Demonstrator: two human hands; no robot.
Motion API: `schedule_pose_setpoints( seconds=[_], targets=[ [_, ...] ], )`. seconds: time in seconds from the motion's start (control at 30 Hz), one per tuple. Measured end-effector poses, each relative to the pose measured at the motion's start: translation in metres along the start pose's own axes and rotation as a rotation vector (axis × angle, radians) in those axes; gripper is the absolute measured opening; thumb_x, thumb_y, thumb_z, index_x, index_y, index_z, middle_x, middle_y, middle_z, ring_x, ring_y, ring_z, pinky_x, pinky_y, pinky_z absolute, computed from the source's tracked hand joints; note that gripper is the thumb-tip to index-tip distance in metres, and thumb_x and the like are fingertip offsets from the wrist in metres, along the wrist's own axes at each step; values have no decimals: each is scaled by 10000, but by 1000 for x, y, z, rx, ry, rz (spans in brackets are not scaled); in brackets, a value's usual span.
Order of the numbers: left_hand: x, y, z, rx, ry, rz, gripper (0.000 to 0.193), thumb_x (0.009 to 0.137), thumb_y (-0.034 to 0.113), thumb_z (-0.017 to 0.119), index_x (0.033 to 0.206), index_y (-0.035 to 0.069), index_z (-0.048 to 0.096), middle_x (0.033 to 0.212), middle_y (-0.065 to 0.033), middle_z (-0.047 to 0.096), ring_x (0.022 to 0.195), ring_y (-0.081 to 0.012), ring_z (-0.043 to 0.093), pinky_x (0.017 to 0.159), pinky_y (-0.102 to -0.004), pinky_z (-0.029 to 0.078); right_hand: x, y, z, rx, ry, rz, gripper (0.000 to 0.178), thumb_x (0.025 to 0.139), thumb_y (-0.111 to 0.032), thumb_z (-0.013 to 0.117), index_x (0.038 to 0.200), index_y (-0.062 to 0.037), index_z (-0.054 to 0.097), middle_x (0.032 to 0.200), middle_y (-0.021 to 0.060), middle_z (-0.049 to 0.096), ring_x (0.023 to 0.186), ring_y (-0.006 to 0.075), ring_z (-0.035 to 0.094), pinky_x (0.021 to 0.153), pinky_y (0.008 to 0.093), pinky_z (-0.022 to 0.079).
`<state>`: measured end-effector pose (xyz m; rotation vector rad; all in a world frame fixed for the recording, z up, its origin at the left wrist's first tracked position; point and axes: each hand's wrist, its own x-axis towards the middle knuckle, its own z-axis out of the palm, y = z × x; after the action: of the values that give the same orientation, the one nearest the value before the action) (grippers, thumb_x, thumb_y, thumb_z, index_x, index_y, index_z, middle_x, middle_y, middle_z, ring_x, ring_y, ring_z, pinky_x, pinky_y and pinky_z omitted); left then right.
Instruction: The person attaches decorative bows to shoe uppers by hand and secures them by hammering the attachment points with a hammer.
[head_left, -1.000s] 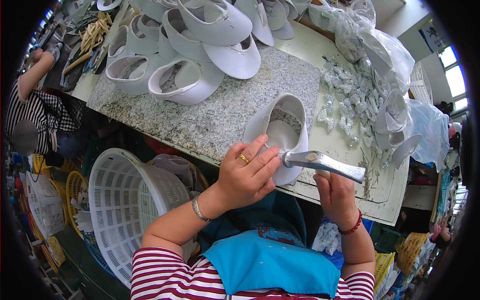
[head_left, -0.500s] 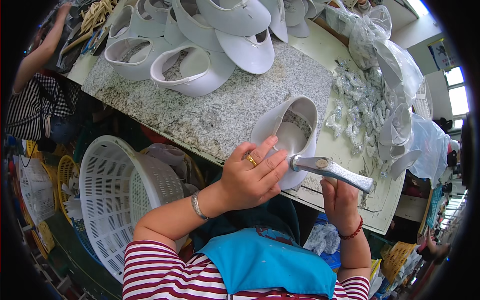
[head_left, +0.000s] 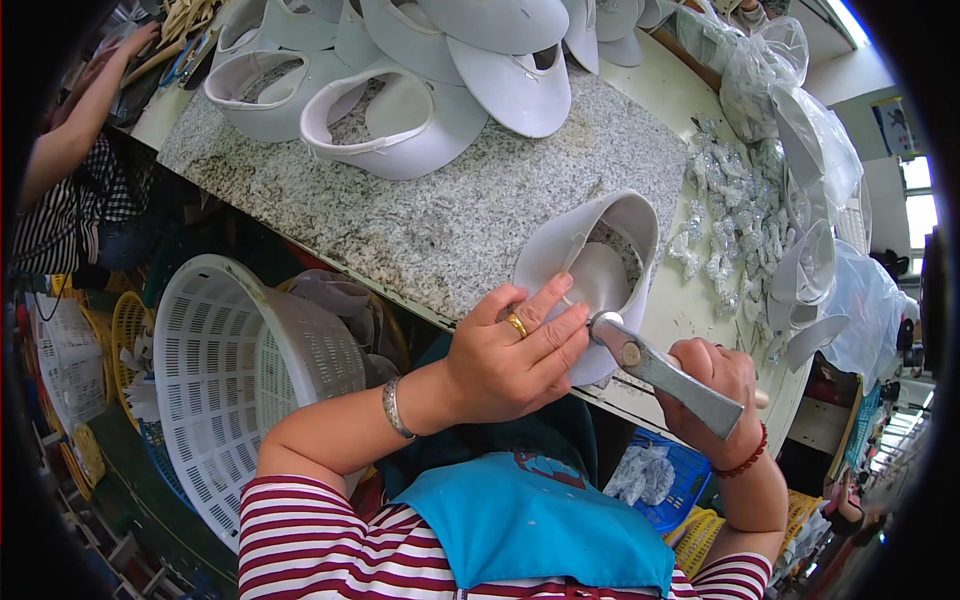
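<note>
While its brim and band look smooth and plain, the white sun visor (head_left: 598, 272) stands tilted at the near right edge of the granite slab (head_left: 430, 240), its oval opening facing up. The left hand (head_left: 515, 360) lies across the visor's near side, fingers stretched together; whether they pinch anything cannot be told. The right hand (head_left: 715, 390) is clenched round the handle of a metal hammer (head_left: 655, 365), wrist bent, the hammer's face just beside the left fingertips. Hand and hammer head hide the visor's near part. More white visors (head_left: 400, 155) crowd the slab's far side; glittering trims (head_left: 730, 215) lie to the right, a white slatted basket (head_left: 190, 400) below left.
</note>
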<state>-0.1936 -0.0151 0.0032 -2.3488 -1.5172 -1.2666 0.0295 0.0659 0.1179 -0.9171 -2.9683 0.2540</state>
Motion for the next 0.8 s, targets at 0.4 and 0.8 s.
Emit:
schedule_pose_setpoints(
  seconds=[0.4, 0.8],
  targets=[
    [-1, 6, 0, 79, 78, -84, 287, 814, 187, 569, 1037, 44, 680, 1251, -105, 637, 1211, -358, 569, 920, -437, 409, 24, -23, -27, -139, -128, 106, 245, 834, -177, 709, 789, -61, 498, 631, 115, 551, 540, 334, 566, 496, 433, 433],
    [-11, 15, 3, 126, 4, -145, 417, 806, 249, 591, 1151, 27, 663, 1340, -121, 565, 1306, -371, 470, 1017, -494, 316, 16, -24, -11, 14, 41, 44, 229, 867, -211, 697, 784, -55, 553, 603, 122, 549, 488, 343, 560, 468, 420, 465]
  ],
)
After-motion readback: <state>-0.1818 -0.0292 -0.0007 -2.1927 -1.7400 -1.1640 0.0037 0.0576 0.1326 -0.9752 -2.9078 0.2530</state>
